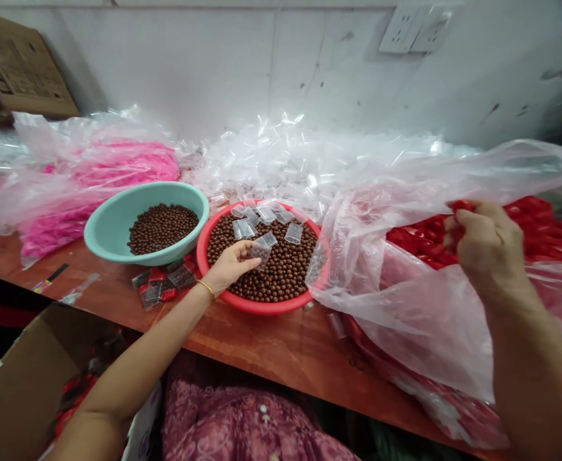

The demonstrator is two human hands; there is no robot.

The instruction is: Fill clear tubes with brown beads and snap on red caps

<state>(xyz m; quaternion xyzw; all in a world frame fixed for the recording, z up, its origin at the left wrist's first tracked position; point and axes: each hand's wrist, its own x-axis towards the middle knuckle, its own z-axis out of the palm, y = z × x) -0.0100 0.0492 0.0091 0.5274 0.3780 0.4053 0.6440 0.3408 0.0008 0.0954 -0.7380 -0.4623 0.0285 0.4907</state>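
My left hand [232,264] is closed on a small clear plastic box [262,253], held over the red basin [264,308]. Brown beads [281,275] fill that basin, and several more clear boxes [245,228] lie on top of them towards the back. On the right, my right hand [485,237] pinches a small red cap [462,205] above an opened plastic bag [434,307]. Many glossy red pieces [422,240] like it fill the bag. What sits deeper inside the right fingers is hidden.
A teal basin [99,234] with brown beads stands left of the red one. Red-and-clear boxes [163,282] lie before it. Pink pieces [127,163] in plastic, a heap of clear boxes [281,160] and a wall socket [418,29] are behind. A cardboard box [11,378] stands below the table edge.
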